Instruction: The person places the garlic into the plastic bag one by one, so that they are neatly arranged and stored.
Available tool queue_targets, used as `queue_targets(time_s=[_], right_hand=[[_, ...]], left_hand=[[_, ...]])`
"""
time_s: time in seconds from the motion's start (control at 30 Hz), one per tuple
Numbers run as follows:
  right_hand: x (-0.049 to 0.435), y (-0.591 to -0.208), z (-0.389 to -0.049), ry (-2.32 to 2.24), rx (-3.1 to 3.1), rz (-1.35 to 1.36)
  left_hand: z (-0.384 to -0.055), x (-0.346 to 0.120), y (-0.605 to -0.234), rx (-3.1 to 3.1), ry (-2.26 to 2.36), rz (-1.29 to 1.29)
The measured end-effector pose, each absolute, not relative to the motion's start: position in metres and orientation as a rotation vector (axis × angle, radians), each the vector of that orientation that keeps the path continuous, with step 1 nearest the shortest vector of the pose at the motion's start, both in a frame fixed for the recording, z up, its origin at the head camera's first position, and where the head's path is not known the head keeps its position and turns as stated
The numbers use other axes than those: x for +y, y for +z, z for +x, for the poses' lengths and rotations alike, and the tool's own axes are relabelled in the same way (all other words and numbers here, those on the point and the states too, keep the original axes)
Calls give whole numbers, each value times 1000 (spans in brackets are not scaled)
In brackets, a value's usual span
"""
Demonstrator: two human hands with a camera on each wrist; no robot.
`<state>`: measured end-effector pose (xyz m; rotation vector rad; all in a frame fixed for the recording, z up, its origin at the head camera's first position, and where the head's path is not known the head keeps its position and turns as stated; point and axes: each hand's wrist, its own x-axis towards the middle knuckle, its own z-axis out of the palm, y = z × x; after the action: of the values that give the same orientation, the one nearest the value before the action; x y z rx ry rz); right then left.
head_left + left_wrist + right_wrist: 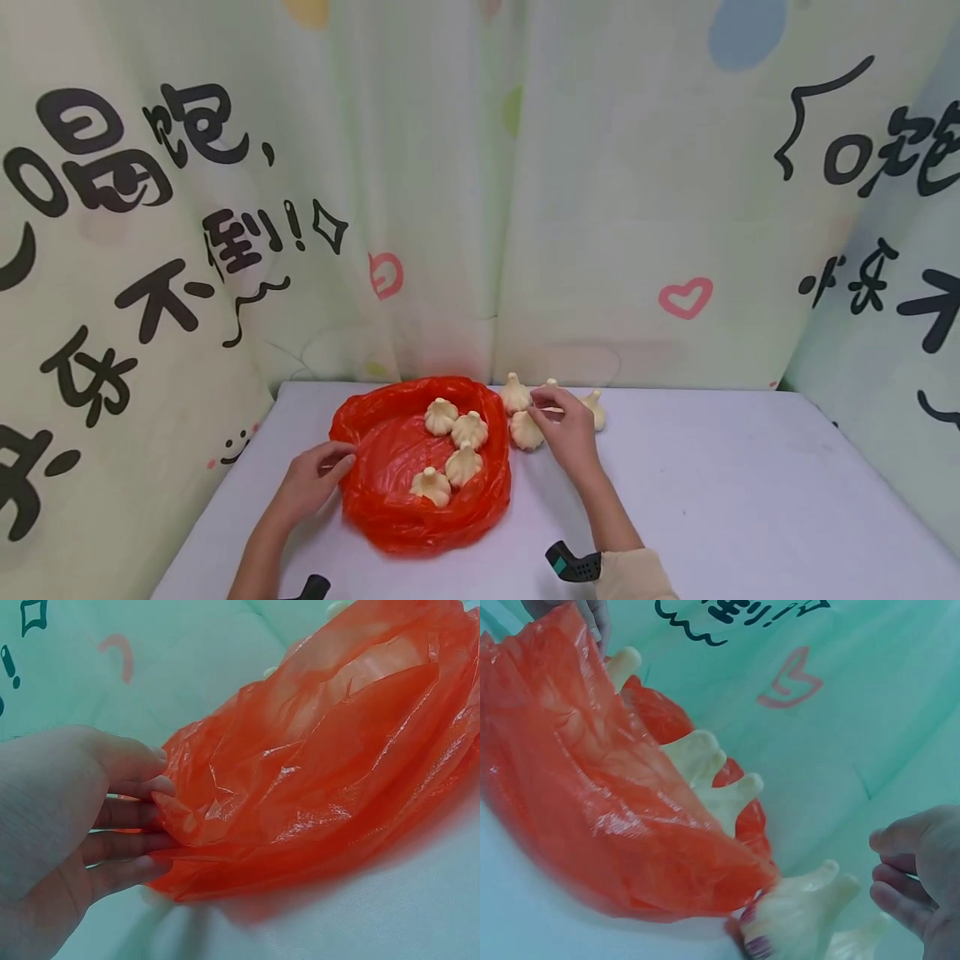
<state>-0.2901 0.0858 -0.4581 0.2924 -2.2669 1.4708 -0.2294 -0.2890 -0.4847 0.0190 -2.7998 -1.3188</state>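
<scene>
A red plastic bag (420, 529) lies spread on the table with its mouth facing up. Several garlic bulbs (469, 430) rest inside it, toward the right side. My left hand (315, 479) pinches the bag's left rim; the left wrist view shows the thumb and fingers at the edge of the film (300, 787). More garlic bulbs (527, 431) sit just outside the bag on its right. Above these hovers my right hand (567, 429), fingers loosely bent, with nothing visible in it. In the right wrist view that hand (922, 870) is apart from the nearest bulb (791, 915).
The white table (720, 492) extends to the right of the bag. Behind it hangs a pale green curtain (585, 208) with printed characters and hearts, which also closes off both sides. A black wrist device (573, 564) shows at my right sleeve.
</scene>
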Motion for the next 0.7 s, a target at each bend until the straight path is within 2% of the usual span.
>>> queue_targets(time_s=[0.43,0.7], right_hand=[[86,-488,-296,1436,-2199,328],[86,-492,-298,1386,-2230,323]], left_hand=[[-229,-287,-481,-2780,-1342,18],[-228,-285,-479,-2770,-1358,51]])
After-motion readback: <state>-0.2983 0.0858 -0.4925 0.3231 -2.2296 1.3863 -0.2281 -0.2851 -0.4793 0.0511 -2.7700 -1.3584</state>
